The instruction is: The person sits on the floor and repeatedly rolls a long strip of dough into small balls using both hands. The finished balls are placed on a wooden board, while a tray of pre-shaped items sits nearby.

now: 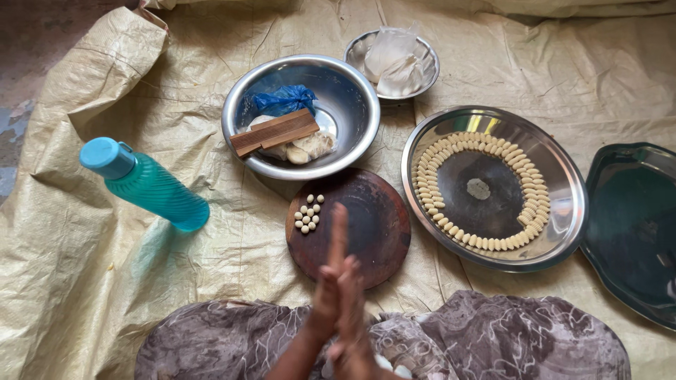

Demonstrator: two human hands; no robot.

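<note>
I see no labels, signs or screens, only a few packages, which I place from the steel bowl (301,116). A teal plastic bottle (151,186) with a lighter blue cap lies tilted on its side to the bowl's left, well apart from it. A crumpled blue plastic bag (284,99) sits inside the bowl, at its back. Just beyond the bowl's right rim, a clear plastic bag (394,60), knotted and whitish, rests in a smaller dish (356,51).

Teal bottle (151,186) with a lighter cap; blue bag (284,99) in a silver bowl (352,105); brown round board (370,225); cream dough balls (308,213); tan sheet (91,281); marbled grey-brown cloth (493,338).
</note>
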